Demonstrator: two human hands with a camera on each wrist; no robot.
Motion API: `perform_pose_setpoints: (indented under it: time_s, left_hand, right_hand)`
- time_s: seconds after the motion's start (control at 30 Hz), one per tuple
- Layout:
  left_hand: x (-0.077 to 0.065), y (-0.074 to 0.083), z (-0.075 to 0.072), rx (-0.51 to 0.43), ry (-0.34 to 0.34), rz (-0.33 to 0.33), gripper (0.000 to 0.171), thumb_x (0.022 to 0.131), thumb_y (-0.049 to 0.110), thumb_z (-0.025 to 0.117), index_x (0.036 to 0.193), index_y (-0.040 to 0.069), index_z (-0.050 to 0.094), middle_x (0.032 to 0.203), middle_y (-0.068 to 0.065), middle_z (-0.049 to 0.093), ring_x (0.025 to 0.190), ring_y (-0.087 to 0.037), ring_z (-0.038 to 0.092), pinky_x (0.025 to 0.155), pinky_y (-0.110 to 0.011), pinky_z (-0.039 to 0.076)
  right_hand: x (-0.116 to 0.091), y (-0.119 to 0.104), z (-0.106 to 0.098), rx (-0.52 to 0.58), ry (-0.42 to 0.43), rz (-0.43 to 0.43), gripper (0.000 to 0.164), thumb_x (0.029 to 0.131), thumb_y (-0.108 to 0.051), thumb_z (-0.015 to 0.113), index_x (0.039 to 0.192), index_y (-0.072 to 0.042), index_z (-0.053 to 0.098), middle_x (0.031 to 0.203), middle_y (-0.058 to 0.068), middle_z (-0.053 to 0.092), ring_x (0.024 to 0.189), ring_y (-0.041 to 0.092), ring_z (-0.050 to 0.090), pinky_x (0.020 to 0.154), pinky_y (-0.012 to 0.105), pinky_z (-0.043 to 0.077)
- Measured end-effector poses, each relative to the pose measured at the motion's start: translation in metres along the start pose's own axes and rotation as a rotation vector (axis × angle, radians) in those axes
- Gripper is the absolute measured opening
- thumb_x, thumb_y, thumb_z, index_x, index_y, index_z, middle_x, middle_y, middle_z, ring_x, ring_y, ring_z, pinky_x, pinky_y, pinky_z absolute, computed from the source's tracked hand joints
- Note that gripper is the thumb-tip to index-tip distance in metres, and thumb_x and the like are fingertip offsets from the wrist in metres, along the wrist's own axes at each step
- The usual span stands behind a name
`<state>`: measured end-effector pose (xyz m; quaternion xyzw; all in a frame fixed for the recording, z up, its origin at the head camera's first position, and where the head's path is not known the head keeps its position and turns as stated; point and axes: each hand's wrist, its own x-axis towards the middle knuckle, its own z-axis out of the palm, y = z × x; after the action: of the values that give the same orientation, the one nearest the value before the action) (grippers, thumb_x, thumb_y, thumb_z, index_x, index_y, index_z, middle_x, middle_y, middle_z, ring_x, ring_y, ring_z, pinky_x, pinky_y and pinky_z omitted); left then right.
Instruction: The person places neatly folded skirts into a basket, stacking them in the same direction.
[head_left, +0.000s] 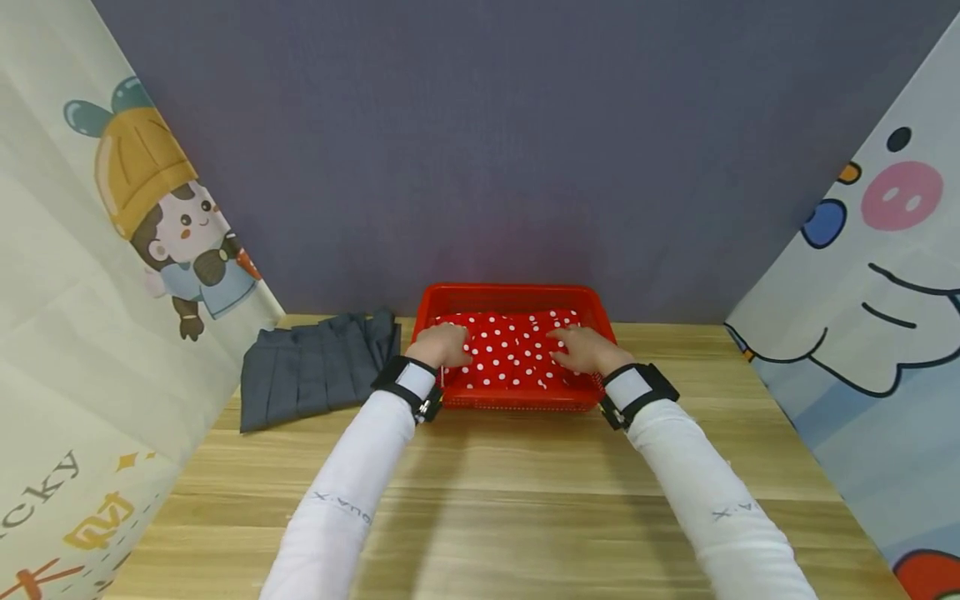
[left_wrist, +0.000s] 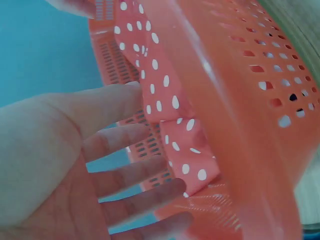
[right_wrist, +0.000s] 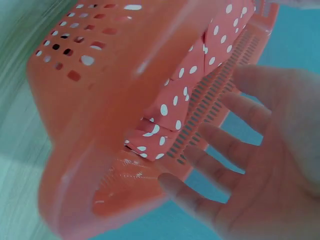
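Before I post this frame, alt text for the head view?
A person's open left hand and right hand extend over a red basket holding white-dotted red fabric. The basket sits on a wood-grain table in front of a dark backdrop, with pleated dark gray fabric lying to its left.

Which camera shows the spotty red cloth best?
The head view: it shows nearly all of the cloth from above, lying in the basket, with just the left hand and right hand over its sides. The left wrist and right wrist views each show only part of it, partly hidden by the basket's wall.
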<state>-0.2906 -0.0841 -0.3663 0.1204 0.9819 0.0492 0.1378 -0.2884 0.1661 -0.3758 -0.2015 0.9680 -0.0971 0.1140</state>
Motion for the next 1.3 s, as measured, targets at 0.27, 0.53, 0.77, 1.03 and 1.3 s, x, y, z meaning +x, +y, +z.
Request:
perform_pose_setpoints:
  time_s: [0.27,0.53,0.77,1.03,1.3]
  left_hand:
    - [-0.025,-0.006,0.01,0.034,0.197,0.086,0.043,0.084,0.029,0.064,0.122,0.011,0.058,0.117,-0.01,0.059,0.104,-0.026,0.057,0.084,-0.045,0.048]
    - [-0.054,-0.015,0.03,0.034,0.482,0.118,0.031,0.082,0.023,0.066,0.109,0.01,0.065,0.098,-0.013,0.06,0.083,-0.029,0.06,0.066,-0.041,0.052]
    - [-0.075,-0.023,0.046,-0.013,0.686,0.12,0.014,0.079,0.015,0.066,0.091,0.007,0.066,0.082,-0.008,0.058,0.067,-0.024,0.057,0.051,-0.035,0.049]
    - [-0.091,-0.05,0.071,-0.079,0.841,0.066,0.006,0.077,0.008,0.063,0.074,0.009,0.058,0.069,-0.004,0.052,0.057,-0.022,0.052,0.041,-0.033,0.041]
    - [-0.087,-0.101,0.096,-0.091,0.857,-0.042,0.008,0.078,0.01,0.065,0.074,0.009,0.059,0.072,-0.009,0.056,0.061,-0.029,0.055,0.046,-0.041,0.044]
  right_hand:
    - [-0.027,0.0,0.003,-0.037,0.14,-0.019,0.045,0.088,-0.02,0.059,0.13,-0.006,0.051,0.13,0.027,0.046,0.119,0.044,0.045,0.097,0.056,0.036]
    - [-0.047,0.002,0.022,-0.174,0.343,-0.074,0.041,0.083,-0.021,0.065,0.121,-0.007,0.058,0.105,0.019,0.057,0.091,0.031,0.057,0.076,0.048,0.051]
    - [-0.066,-0.006,0.04,-0.168,0.532,-0.092,0.033,0.078,-0.017,0.071,0.106,-0.006,0.057,0.091,0.012,0.059,0.077,0.025,0.057,0.064,0.04,0.053]
    - [-0.086,-0.014,0.073,-0.071,0.701,-0.121,0.015,0.08,-0.011,0.066,0.089,-0.01,0.054,0.077,0.004,0.054,0.069,0.018,0.052,0.058,0.03,0.048]
    - [-0.1,-0.018,0.103,-0.063,0.65,-0.122,0.014,0.08,-0.011,0.066,0.086,-0.014,0.054,0.076,-0.002,0.051,0.068,0.014,0.05,0.06,0.028,0.046]
